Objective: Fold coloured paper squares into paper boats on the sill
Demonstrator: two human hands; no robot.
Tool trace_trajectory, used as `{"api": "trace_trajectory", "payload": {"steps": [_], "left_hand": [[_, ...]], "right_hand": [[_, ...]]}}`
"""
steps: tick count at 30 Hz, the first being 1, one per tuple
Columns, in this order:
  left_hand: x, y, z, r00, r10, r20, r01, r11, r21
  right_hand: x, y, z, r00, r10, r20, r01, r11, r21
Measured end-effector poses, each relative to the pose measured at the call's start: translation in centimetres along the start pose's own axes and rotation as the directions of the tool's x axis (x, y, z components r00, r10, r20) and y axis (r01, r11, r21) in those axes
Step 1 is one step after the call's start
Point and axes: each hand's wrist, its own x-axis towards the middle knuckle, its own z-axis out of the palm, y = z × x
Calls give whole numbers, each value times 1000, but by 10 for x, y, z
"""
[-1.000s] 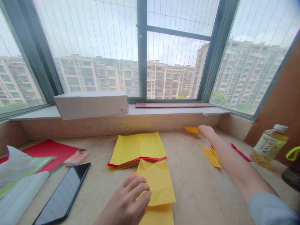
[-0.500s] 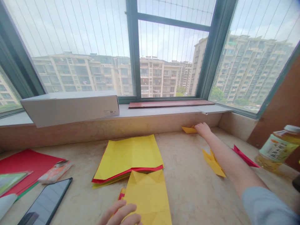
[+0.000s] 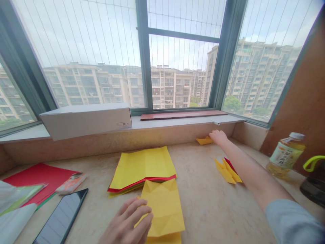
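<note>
My right hand (image 3: 218,137) reaches to the far right of the counter, its fingers pinched on the end of an orange folded paper boat (image 3: 203,141) by the wall. My left hand (image 3: 130,220) is at the bottom centre, fingers bent and apart, at the left edge of a creased yellow paper sheet (image 3: 165,210). An orange bit shows behind its fingers; the rest is hidden. Left of my right forearm lie another orange paper boat (image 3: 227,172) and a red folded paper (image 3: 230,165), close together. A stack of coloured paper (image 3: 146,166), yellow on top, lies beyond the creased sheet.
A bottle (image 3: 286,154) and a black object with a green loop (image 3: 313,183) stand at the right. On the left are a phone (image 3: 62,217), red paper (image 3: 42,178) and a small packet (image 3: 71,183). A white box (image 3: 87,122) sits on the windowsill.
The view has shifted a little. My left hand has come further into view over the creased sheet's left edge. The red folded paper now shows left of my right forearm, beside the orange boat.
</note>
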Motion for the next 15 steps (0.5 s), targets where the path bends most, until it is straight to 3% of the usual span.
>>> {"api": "trace_trajectory", "payload": {"steps": [5,8,11,14,15], "left_hand": [[-9,-9,1,977,-203,70,202,979,27],[-17,-16,8,926,-344,156,340,939,50],[-21,-21,12,875,-452,174,452,891,42],[-20,-21,10,837,-520,169,528,849,-4],[-20,-21,9,828,-533,177,544,839,-18]], "right_hand": [[-48,-29,-44,993,-105,-59,111,988,105],[-92,-65,-65,977,-190,-100,207,959,196],[-143,-108,-76,956,-254,-146,288,908,306],[-186,-151,-78,940,-288,-180,340,824,454],[-196,-164,-77,947,-267,-179,319,707,632]]}}
